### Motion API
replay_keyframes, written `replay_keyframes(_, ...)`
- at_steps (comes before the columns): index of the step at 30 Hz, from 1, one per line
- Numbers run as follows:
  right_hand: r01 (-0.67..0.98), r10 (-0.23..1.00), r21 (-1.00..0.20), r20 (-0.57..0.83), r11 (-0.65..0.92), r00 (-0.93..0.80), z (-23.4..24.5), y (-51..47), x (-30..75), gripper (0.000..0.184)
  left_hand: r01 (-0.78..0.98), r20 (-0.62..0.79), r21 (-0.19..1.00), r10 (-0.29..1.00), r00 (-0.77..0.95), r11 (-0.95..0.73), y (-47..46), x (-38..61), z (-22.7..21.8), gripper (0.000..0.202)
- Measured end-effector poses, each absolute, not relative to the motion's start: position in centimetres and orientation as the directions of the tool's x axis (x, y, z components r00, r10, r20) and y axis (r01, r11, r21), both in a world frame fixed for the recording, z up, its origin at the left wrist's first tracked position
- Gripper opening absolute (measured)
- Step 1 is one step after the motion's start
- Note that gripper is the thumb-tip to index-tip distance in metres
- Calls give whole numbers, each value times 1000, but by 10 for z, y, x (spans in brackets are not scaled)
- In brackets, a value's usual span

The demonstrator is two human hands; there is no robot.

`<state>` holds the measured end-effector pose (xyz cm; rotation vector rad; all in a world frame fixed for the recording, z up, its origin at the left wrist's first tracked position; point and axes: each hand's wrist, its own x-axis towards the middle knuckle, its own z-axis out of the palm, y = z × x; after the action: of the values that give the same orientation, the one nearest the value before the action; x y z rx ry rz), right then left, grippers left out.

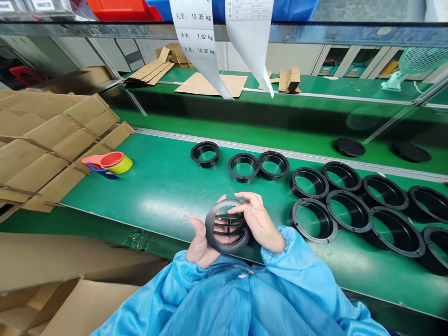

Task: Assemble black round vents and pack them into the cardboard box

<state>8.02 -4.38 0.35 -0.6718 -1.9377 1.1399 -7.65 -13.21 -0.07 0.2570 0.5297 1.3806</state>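
A round black air vent (228, 248) with slats across its opening is held up in front of my body, above the bench's near edge. My left hand (200, 245) cradles it from the left and behind, the thumb beside the rim and fingers showing through the opening. From the right, my right hand (258, 219) is on the vent, with fingertips at the upper slat and rim; its thumb is hidden. Beyond the vent stand black rings (244, 179), and several more black rings (314, 241) are grouped to the right.
Cardboard dividers (52, 135) lean at the left beside colored scoops (114, 161). An open cardboard box (91, 303) is at lower left. Two paper strips (196, 42) hang from the overhead shelf (315, 33). Black discs (350, 147) lie behind the rings; a green fan (413, 65) stands further back.
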Motion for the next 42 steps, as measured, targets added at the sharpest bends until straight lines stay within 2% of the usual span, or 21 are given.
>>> replay_keyframes(6, -6, 753, -906, 355, 423, -554, 1, -42, 83, 56, -869, -208, 456, 972, 105, 191, -128, -80, -4, 97)
replay_keyframes(15, 31, 718, -872, 382, 489, -582, -8, -49, 86, 57, -898, -226, 402, 970, 89, 176, -125, -83, -1, 85)
replay_keyframes(20, 45, 717, -868, 378, 495, -586, -13, -49, 84, 55, -916, -295, 355, 952, 78, 185, -125, -82, -1, 82)
replay_keyframes(22, 84, 701, -828, 410, 554, -583, -15, -50, 83, 54, -926, -343, 328, 937, 67, 187, -123, -84, 0, 82)
replay_keyframes(24, 134, 605, -701, 483, 700, -632, -16, -52, 82, 54, -934, -412, 312, 910, 33, 175, -120, -88, 1, 80)
replay_keyframes(26, 170, 482, -535, 522, 827, -704, -17, -54, 80, 61, -933, -484, 318, 875, -7, 168, -116, -93, 3, 74)
replay_keyframes(28, 211, 444, -460, 487, 862, -752, -16, -56, 77, 67, -919, -524, 344, 852, -16, 195, -114, -95, 3, 69)
replay_keyframes(30, 276, 507, -502, 410, 820, -759, -15, -57, 74, 79, -879, -505, 404, 863, 17, 253, -115, -93, 4, 69)
replay_keyframes(33, 316, 588, -635, 275, 705, -761, -14, -53, 69, 122, -753, -410, 569, 908, 89, 331, -114, -87, 5, 76)
replay_keyframes(35, 321, 643, -713, 234, 623, -730, -15, -48, 67, 131, -608, -381, 705, 918, 109, 365, -102, -90, 9, 78)
replay_keyframes(36, 326, 676, -742, 227, 586, -701, -17, -45, 66, 130, -501, -384, 791, 922, 43, 352, -91, -96, 12, 77)
replay_keyframes(38, 337, 737, -781, 220, 526, -639, -21, -42, 65, 129, -227, -337, 932, 909, -247, 284, -58, -117, 18, 69)
replay_keyframes(39, 342, 754, -791, 216, 508, -620, -23, -41, 65, 127, -92, -260, 965, 862, -436, 245, -38, -132, 21, 61)
replay_keyframes(40, 346, 762, -795, 211, 498, -612, -25, -41, 65, 125, -17, -194, 974, 796, -573, 226, -16, -149, 22, 60)
replay_keyframes(42, 352, 763, -797, 197, 490, -616, -28, -42, 65, 123, 52, -137, 967, 680, -720, 249, 24, -182, 22, 70)
